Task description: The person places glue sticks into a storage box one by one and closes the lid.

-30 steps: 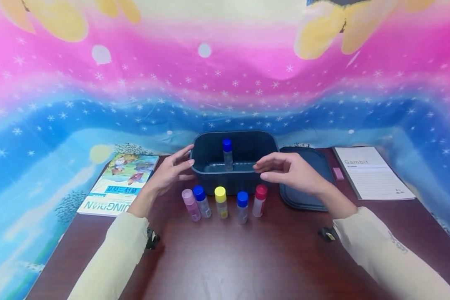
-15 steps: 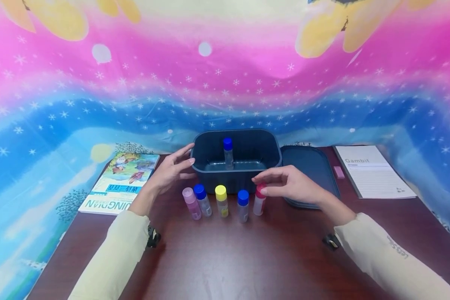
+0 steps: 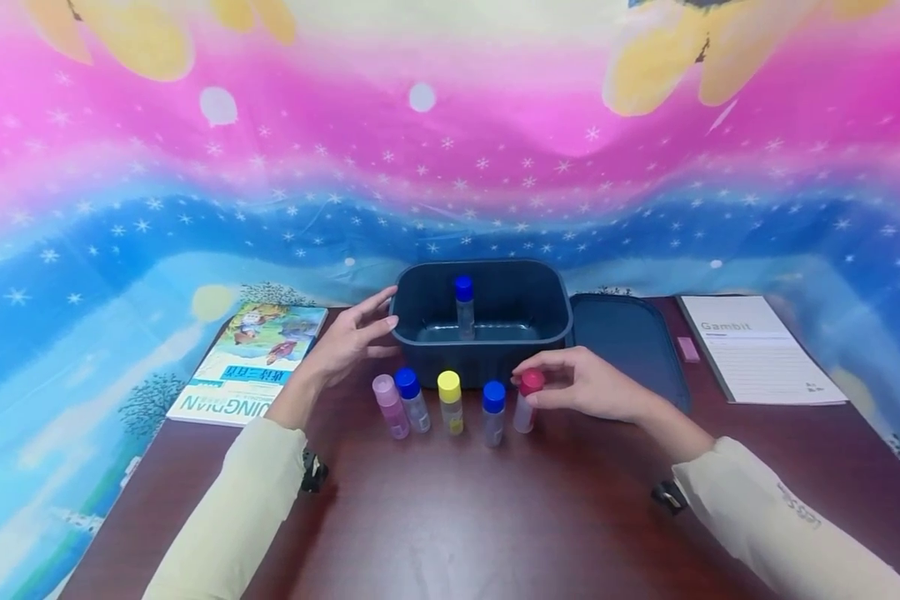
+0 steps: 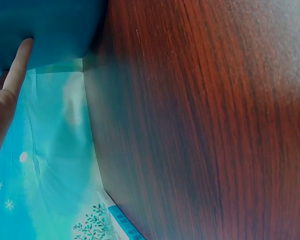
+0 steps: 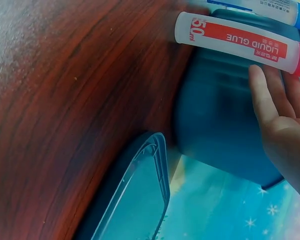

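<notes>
A dark box (image 3: 487, 364) stands at the back middle of the table, with one blue-capped bottle (image 3: 465, 312) upright inside. My left hand (image 3: 348, 342) rests its extended fingers against the box's left side; in the left wrist view a straight finger (image 4: 20, 62) touches its wall. My right hand (image 3: 588, 383) pinches the red cap of a liquid glue bottle (image 3: 525, 414), whose label shows in the right wrist view (image 5: 240, 40). Left of it stand a blue-capped bottle (image 3: 493, 421), a yellow-capped one (image 3: 451, 412), another blue-capped one (image 3: 415, 408) and a pink one (image 3: 392, 414).
The box's dark lid (image 3: 637, 333) lies right of the box, partly behind my right hand. Beyond it are a pink eraser-like block (image 3: 687, 349) and a notebook (image 3: 765, 354). A book (image 3: 247, 367) lies on the left. Patterned cloth (image 3: 487, 200) hangs behind the table.
My right hand has come down from above the box's front right rim to the red cap and closed its fingers on it. The left hand stays at the box.
</notes>
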Demonstrator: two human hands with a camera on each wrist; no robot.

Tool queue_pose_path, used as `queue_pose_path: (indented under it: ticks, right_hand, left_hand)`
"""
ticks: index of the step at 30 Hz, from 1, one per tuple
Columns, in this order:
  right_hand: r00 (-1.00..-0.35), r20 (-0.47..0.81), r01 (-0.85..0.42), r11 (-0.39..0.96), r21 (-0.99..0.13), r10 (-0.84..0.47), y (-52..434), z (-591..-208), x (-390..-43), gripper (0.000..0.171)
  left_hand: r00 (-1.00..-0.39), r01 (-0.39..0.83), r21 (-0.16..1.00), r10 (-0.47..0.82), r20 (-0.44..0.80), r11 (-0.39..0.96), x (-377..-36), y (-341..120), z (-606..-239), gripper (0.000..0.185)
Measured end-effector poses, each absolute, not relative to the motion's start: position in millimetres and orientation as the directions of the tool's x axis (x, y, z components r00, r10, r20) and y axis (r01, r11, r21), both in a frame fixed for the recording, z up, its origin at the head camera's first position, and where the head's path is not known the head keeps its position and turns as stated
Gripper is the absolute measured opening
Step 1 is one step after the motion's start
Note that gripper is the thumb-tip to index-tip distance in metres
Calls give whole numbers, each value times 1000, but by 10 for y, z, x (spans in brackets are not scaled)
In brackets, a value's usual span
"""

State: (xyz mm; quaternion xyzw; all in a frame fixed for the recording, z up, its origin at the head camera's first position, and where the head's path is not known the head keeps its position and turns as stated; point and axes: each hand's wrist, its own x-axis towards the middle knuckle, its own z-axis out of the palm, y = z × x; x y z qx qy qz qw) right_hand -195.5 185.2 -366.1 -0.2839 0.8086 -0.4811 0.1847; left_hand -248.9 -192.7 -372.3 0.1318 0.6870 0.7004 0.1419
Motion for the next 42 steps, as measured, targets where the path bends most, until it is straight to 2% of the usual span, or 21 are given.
queue_pose_path:
  ticks: [8,13,19,25,34,42]
  right_hand:
    - [-767,-22,-295,384,-875,-641,1903,-3563,-1948,41]
    - [-761,49,-348,343,-872,-647,1946,-3378,-1950,40]
    - [-800,180,-418,315,-852,-573,2012,-3096,-1964,35]
    - [-822,252,-419,241,-876,-511,2013,-2884,-1986,33]
    - [-867,294,-388,176,-905,-401,1904,-2687,-2037,33]
    - [-882,314,-385,153,-910,-350,1725,-2635,-2210,35]
  left_hand:
    - [-924,-17,1000,382,-8,-20,-2491,-1932,-3721,65]
    - [-927,-12,1000,376,-9,-6,-2491,-1942,-3715,65]
    - [-927,-13,1000,375,-13,2,-2491,-1942,-3715,66]
    - [-928,-14,1000,373,-13,-1,-2486,-1926,-3701,66]
    - [-928,-18,1000,372,-17,1,-2501,-1926,-3709,66]
    - [-926,-16,1000,378,-15,0,-2499,-1936,-3710,66]
